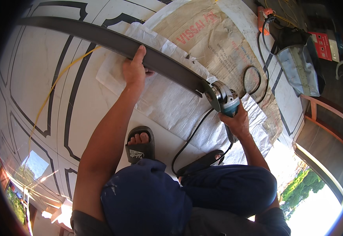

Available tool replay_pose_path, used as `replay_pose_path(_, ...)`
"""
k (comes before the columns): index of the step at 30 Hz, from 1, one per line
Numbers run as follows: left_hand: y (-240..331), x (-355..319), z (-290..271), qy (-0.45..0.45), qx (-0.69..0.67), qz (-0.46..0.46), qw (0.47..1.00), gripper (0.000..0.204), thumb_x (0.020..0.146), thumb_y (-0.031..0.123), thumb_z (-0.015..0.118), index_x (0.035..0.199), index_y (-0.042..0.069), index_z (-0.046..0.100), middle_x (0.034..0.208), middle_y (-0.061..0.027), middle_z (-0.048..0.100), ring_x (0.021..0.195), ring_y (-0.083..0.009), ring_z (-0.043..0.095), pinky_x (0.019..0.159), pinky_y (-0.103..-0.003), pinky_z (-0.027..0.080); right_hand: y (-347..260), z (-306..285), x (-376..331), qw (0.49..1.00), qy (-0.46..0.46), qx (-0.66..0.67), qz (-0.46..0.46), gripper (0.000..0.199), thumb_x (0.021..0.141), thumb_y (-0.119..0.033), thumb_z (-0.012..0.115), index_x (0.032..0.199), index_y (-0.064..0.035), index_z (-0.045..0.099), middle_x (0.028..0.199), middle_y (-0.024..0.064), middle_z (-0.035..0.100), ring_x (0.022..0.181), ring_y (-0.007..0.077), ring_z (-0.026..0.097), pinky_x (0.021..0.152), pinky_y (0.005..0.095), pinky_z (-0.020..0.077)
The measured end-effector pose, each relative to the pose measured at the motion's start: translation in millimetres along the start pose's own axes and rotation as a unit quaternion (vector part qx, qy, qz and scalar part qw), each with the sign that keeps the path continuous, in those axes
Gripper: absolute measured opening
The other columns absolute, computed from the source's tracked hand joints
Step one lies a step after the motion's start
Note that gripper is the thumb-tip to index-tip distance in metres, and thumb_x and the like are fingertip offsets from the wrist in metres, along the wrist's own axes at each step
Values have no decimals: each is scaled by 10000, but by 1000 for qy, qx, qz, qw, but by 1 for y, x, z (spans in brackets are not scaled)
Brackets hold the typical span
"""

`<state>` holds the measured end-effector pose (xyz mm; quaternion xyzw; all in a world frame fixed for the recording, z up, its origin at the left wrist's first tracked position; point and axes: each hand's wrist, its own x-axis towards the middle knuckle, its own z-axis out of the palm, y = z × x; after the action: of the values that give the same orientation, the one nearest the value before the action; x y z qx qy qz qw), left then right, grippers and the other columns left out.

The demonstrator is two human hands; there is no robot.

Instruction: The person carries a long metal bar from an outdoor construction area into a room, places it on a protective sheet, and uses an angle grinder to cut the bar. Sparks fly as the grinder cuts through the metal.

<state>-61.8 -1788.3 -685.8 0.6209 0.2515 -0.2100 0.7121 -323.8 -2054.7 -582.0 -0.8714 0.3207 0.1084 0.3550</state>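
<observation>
Scanning from the left, I see the pale tiled floor (30, 70) with its dark inlaid lines, and a thin yellow cord (49, 92) trailing across it toward the work. Next comes the long dark metal bar (100, 37), running from the upper left down to the middle of the view, lying over white woven sacks (171, 106) spread on the floor. The left hand (134, 70) is pressed onto that bar about midway along, fingers close together and hooked over its far edge, thumb tucked on the near side. Below it, a foot in a black slide sandal (140, 145) rests on the floor beside the sacks, with blue-trousered knees at the bottom (the person is squatting). Moving right, the bar's end meets the disc of an angle grinder (224, 100), teal body and silver head, right at the cut end. The right hand (238, 122) is wrapped around the grinder's body, fingers curled tight on it. A black power cable (191, 137) loops from the grinder back toward the knees. Farther right lies a brown paper sack (214, 43), then a grey tool bag (297, 67) near the upper right edge.
</observation>
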Motion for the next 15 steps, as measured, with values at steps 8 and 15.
replay_pose_path(8,2,-2,1,6,8,-2,1000,578,939,521,791,1156,1,660,907,-130,752,687,-253,747,637,-451,648,0,0,1,1000,-4,-18,9,809,758,-327,899,1432,-23,568,1026,226,774,945,388,778,862,460,590)
replay_pose_path(15,2,-3,2,8,-7,3,1000,547,933,480,814,1126,-7,655,874,-123,739,621,-229,707,541,-404,611,4,1,3,1000,-5,-19,5,795,757,-335,894,1415,-26,574,1030,234,770,948,403,774,864,470,588)
